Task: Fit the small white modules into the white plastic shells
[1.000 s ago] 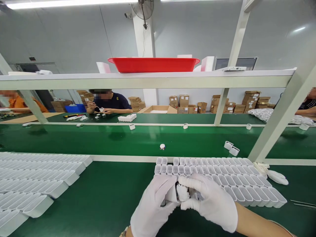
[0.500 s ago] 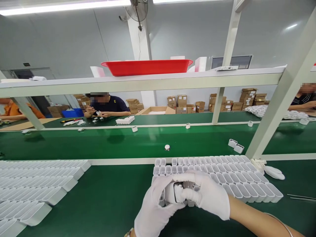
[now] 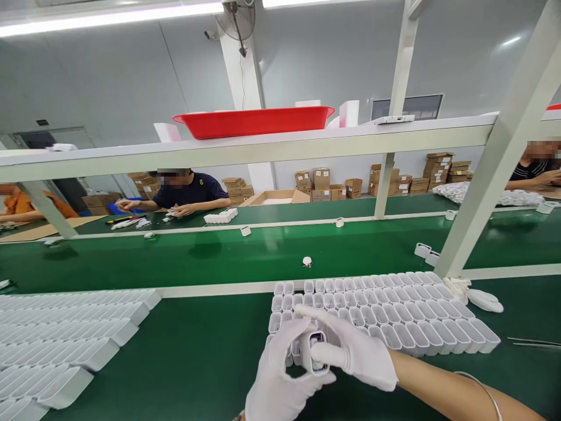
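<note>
Both my hands wear white gloves and meet low in the middle of the head view. My left hand (image 3: 280,380) is closed round a small white plastic case (image 3: 316,352), its open end facing me. My right hand (image 3: 357,354) pinches the same case from the right, thumb pressed into its opening and forefinger stretched over the top. Just behind my hands lies a block of white open-topped cases (image 3: 394,310) in tight rows on the green bench (image 3: 197,351).
Rows of long white trays (image 3: 65,339) fill the left. A green conveyor belt (image 3: 219,257) carries a few loose white parts. A white frame post (image 3: 495,164) rises at right. A red tray (image 3: 254,121) sits on the shelf. Other people work across the belt.
My hands have lifted the case a little toward me and turned it, so its open end now shows. The camera has tilted slightly. The person opposite has reached an arm out.
</note>
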Motion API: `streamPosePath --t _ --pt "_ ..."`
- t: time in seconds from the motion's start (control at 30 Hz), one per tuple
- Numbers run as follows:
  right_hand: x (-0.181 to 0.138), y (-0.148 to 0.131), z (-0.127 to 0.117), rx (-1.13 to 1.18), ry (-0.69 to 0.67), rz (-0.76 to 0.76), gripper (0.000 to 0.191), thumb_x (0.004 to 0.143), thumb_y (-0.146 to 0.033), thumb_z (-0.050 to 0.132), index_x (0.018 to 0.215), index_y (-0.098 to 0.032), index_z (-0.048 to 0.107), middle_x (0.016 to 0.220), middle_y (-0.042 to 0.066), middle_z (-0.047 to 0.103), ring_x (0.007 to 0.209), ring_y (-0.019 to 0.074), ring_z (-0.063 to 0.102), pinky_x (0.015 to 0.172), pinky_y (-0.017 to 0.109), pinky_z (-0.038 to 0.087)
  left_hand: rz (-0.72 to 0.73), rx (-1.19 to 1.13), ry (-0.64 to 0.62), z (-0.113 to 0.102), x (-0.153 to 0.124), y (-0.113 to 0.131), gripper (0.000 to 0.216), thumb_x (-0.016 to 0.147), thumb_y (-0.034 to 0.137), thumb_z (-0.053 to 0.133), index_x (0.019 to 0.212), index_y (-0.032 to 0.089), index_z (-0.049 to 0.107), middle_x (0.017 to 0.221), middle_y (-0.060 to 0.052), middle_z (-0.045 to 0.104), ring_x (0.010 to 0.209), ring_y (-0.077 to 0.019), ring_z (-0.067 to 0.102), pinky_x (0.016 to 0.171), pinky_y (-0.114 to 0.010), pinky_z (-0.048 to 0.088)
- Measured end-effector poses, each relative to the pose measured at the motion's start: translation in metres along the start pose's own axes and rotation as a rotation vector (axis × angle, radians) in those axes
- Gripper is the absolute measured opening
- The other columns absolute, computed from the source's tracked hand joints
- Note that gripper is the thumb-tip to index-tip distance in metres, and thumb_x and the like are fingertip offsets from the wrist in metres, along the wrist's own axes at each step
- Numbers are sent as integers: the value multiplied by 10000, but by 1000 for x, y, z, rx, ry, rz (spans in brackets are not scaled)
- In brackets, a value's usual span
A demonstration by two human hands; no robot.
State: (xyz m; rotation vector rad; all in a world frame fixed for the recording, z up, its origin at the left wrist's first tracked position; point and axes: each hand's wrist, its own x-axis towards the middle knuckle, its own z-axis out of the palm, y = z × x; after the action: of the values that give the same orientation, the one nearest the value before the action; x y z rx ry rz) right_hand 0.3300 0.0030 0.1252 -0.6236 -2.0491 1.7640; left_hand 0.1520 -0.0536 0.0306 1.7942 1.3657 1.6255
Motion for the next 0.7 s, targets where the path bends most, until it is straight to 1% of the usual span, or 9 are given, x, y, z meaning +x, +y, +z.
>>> streamPosePath --t 0.07,0.17,0.23,0.3,0.4,0.5,0.57,0.63,0.7 --pt "1 0 3 12 20 -33 921 789 -682 652 1511 -185 371 1332 151 585 1369 312 421 1118 471 382 -14 -2 -4 1 -1 0 635 635 395 879 1206 226 661 1060 -113 741 879 -285 731 625 -355 654" --pt "2 1 3 61 -8 -66 872 775 -663 683 1488 -237 415 1399 127 547 1358 312 443 1145 491 351 -34 22 -18 0 1 3 634 620 392 887 1191 227 666 1039 -106 745 875 -289 733 631 -362 656" --pt "1 2 1 14 8 -74 802 814 -668 634 1471 -251 440 1383 115 561 1332 305 471 1143 494 351 -14 27 -21 -1 4 6 607 643 374 875 1192 233 658 1020 -97 746 891 -292 731 672 -384 658" --pt "-1 2 -1 -106 44 -78 724 873 -645 570 1468 -252 440 1318 115 603 1272 295 522 1096 472 404 26 23 -12 -1 9 7 577 666 340 862 1189 234 644 1035 -91 742 927 -288 727 741 -400 653" --pt "-3 0 2 -331 92 -35 697 863 -513 655 1464 -247 424 1141 105 684 1051 281 639 925 417 511 84 35 -2 2 17 6 515 711 281 822 1183 223 622 1082 -93 732 970 -266 721 830 -398 632" --pt "2 -5 11 -532 208 33 562 862 -369 651 1386 -251 487 1011 66 713 861 241 673 808 380 527 73 50 -26 1 25 2 536 727 260 794 1220 205 593 1122 -112 721 1011 -262 712 883 -409 614" --pt "10 -9 9 -538 249 21 362 931 -345 532 1277 -238 543 946 43 719 798 203 674 749 343 531 28 66 -36 -8 32 -4 660 697 245 807 1299 196 539 1127 -112 715 1018 -259 708 900 -416 606" --pt "23 -13 -5 -529 278 0 256 983 -351 440 1166 -214 556 900 22 720 776 163 668 722 302 533 0 138 -18 -25 43 -15 711 713 242 784 1358 191 488 1080 -88 719 982 -240 710 912 -424 595" --pt "39 -15 -35 -637 376 25 221 1000 -341 423 1103 -194 551 880 10 718 785 139 659 755 286 531 -12 312 25 -46 56 -31 434 852 288 632 1268 187 561 1050 -82 719 958 -225 706 907 -437 586"
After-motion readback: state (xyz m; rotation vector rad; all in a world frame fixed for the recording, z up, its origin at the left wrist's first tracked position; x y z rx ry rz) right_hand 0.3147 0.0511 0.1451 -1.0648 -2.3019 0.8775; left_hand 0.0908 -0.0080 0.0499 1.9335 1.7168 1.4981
